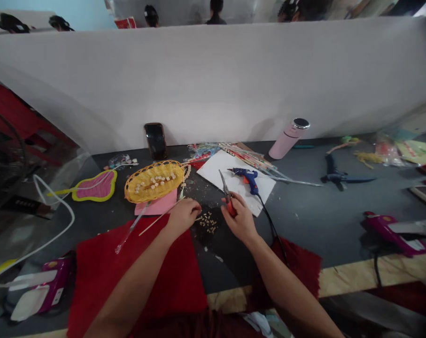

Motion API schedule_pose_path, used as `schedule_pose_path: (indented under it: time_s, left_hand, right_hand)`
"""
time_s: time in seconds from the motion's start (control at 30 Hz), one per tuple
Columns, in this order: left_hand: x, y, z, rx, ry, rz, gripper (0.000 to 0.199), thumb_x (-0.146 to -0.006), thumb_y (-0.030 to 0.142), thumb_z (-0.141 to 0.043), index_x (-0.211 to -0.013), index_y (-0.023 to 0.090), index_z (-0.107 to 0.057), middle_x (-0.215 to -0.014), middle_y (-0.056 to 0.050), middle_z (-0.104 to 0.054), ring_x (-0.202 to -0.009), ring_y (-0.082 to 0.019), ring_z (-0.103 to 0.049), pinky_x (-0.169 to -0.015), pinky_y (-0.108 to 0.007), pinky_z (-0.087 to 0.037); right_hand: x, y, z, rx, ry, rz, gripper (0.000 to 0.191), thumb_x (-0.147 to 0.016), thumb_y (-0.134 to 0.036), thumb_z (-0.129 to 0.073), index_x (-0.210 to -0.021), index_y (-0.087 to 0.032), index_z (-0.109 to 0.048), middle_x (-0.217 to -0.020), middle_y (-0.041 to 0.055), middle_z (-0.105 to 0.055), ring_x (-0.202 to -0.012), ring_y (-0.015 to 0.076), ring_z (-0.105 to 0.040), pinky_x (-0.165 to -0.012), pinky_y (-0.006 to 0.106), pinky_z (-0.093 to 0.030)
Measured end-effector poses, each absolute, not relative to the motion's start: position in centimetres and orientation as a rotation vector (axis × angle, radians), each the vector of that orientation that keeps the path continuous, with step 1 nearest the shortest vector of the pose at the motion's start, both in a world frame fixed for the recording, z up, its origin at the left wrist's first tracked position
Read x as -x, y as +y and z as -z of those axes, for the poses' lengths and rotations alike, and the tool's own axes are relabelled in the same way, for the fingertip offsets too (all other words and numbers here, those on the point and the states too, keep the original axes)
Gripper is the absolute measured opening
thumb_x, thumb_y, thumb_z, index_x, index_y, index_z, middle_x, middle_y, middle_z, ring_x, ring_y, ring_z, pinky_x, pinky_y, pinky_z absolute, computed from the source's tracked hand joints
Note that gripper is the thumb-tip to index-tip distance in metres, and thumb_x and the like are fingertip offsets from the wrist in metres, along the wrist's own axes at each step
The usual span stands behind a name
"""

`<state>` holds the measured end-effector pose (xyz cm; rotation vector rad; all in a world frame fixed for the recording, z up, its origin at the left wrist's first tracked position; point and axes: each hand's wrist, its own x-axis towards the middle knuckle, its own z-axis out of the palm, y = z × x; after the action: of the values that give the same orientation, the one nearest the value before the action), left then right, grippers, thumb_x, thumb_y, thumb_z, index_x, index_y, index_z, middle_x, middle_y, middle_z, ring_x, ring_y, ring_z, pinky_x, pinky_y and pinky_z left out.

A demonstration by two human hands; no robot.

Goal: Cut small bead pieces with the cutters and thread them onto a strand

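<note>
My left hand [183, 215] is closed in a pinch, with the tip of a thin pale stick [198, 218] showing at the fingertips. Just right of it, small cut pale pieces [208, 223] lie scattered on the dark table. My right hand [239, 218] grips red-handled pliers [227, 191], their long metal jaws pointing up and away from me. A blue glue gun [247, 177] lies on a white sheet [213, 165] beyond that hand. Left of my left hand, a yellow woven basket [154, 193] with small pale pieces inside rests partly on pink paper [166, 203].
Red cloth [135, 277] spreads under my left forearm. Behind are a phone [156, 141], a bundle of wrapped sticks [248, 157] and a pink bottle [289, 139] by a white partition [213, 84]. Purple devices [54, 284] sit at both sides; the glue gun's black cord [269, 218] runs forward.
</note>
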<state>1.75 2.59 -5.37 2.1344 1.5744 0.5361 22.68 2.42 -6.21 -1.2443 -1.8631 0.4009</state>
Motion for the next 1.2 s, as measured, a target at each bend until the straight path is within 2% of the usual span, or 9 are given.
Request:
schedule_pose_path:
  time_s: [0.23, 0.43, 0.53, 0.7, 0.9, 1.03, 1.2]
  left_hand:
    - [-1.5, 2.4, 5.1, -2.22, 1.546, -0.394, 0.021, -0.08, 0.013, -0.05, -0.088, 0.021, -0.068, -0.089, -0.005, -0.068, -0.089, -0.02, -0.059, -0.08, -0.032, -0.041]
    - [-1.5, 0.8, 5.4, -2.248, 1.586, -0.315, 0.008, -0.079, 0.024, -0.058, -0.083, 0.018, -0.063, -0.083, -0.006, -0.062, -0.083, -0.022, -0.056, -0.074, -0.032, -0.041]
    - [-1.7, 0.1, 5.5, -2.279, 1.589, -0.284, 0.005, -0.08, 0.02, -0.056, -0.079, 0.018, -0.061, -0.082, -0.007, -0.061, -0.084, -0.022, -0.055, -0.077, -0.034, -0.04]
    - [-1.6, 0.1, 3.8, -1.947, 1.551, -0.644, 0.011, -0.085, 0.024, -0.048, -0.078, 0.02, -0.056, -0.077, -0.003, -0.061, -0.076, -0.018, -0.056, -0.072, -0.031, -0.042]
    - [-1.5, 0.2, 1.8, -1.448, 1.323, -1.211, 0.016, -0.084, 0.034, -0.051, -0.088, 0.019, -0.056, -0.074, 0.0, -0.06, -0.067, -0.013, -0.055, -0.067, -0.026, -0.044]
    - [-1.5, 0.0, 2.6, -1.291, 1.295, -1.412, 0.02, -0.082, 0.035, -0.055, -0.089, 0.017, -0.06, -0.074, -0.001, -0.06, -0.068, -0.013, -0.053, -0.066, -0.024, -0.043]
    - [-0.9, -0.1, 3.5, -1.149, 1.323, -1.556, 0.023, -0.075, 0.037, -0.064, -0.085, 0.016, -0.062, -0.073, 0.0, -0.06, -0.067, -0.012, -0.053, -0.065, -0.023, -0.042]
  right_hand:
    - [-22.5, 2.4, 6.9, 1.246, -1.999, -0.349, 0.007, -0.082, -0.021, -0.052, -0.086, -0.02, -0.057, -0.113, 0.0116, -0.057, -0.103, 0.0251, -0.053, -0.091, 0.042, -0.047]
    - [-22.7, 2.5, 7.4, 1.273, -1.989, -0.331, 0.01, -0.082, -0.022, -0.052, -0.09, -0.019, -0.057, -0.116, 0.0123, -0.055, -0.105, 0.0259, -0.052, -0.092, 0.042, -0.046]
    - [-22.8, 2.6, 7.6, 1.274, -1.956, -0.334, 0.011, -0.082, -0.024, -0.052, -0.091, -0.019, -0.057, -0.115, 0.0136, -0.055, -0.107, 0.0266, -0.052, -0.093, 0.043, -0.046]
    - [-22.7, 2.3, 7.3, 1.176, -1.936, -0.355, 0.015, -0.082, -0.022, -0.05, -0.095, -0.02, -0.056, -0.116, 0.0137, -0.054, -0.11, 0.0259, -0.051, -0.094, 0.042, -0.045]
    - [-22.2, 1.0, 6.3, 1.043, -2.086, -0.285, 0.017, -0.077, -0.018, -0.053, -0.094, -0.021, -0.056, -0.127, 0.0118, -0.05, -0.113, 0.027, -0.049, -0.094, 0.045, -0.043]
    - [-22.0, 0.6, 5.9, 1.015, -2.204, -0.275, 0.026, -0.074, -0.014, -0.052, -0.099, -0.02, -0.056, -0.133, 0.0112, -0.046, -0.115, 0.0278, -0.046, -0.094, 0.047, -0.041]
    - [-21.7, 0.3, 5.6, 0.949, -2.295, -0.291, 0.025, -0.074, -0.015, -0.052, -0.098, -0.02, -0.057, -0.133, 0.0119, -0.045, -0.114, 0.0278, -0.047, -0.092, 0.047, -0.041]
